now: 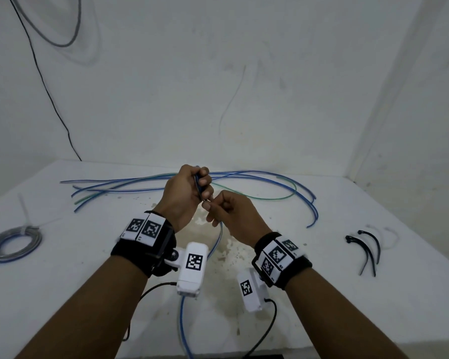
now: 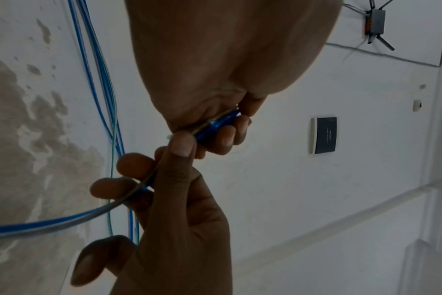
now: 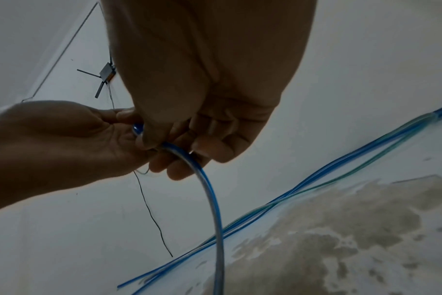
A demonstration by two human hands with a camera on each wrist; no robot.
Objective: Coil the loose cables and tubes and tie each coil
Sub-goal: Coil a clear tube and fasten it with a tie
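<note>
Both hands are raised over the middle of the white table (image 1: 309, 294). My left hand (image 1: 201, 185) has its fingers curled round the end of a blue tube (image 2: 221, 121). Just below and to the right of it, my right hand (image 1: 213, 211) pinches the same blue tube (image 3: 209, 191) between thumb and fingers. From there the tube (image 1: 219, 234) hangs down to the table and runs off its front edge. Several loose blue and green tubes (image 1: 244, 174) lie spread across the table behind my hands.
A tied grey and blue coil (image 1: 13, 244) lies at the left, with a white zip tie (image 1: 24, 208) behind it. Black ties (image 1: 368, 252) and pale ties (image 1: 389, 237) lie at the right. White walls close the back and right. A black wire (image 1: 49, 99) hangs on the back wall.
</note>
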